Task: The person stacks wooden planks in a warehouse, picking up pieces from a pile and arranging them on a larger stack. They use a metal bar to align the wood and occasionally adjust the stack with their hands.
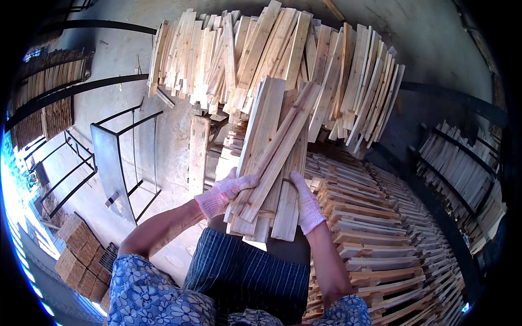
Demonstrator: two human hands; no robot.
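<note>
A loose bundle of wooden slats (pixel 280 146) lies between my two gloved hands, its near ends above my lap. My left hand (pixel 225 193), in a pale pink knit glove, grips the bundle's left side with the thumb up. On the right side my right hand (pixel 307 204), gloved alike, closes against the slats; its fingers are partly hidden under them. One slat with a dark streak (pixel 285 144) lies slantwise over the others. The bundle's far end overlaps a big pile of pale wooden slats (pixel 217 54).
To the right, long stacked rows of slats (pixel 375 239) run toward me. A metal-framed table (pixel 111 163) lies tipped on the floor at left. Bundled wood blocks (pixel 81 255) stand at lower left. More slats (pixel 457 163) sit in a dark rack at far right.
</note>
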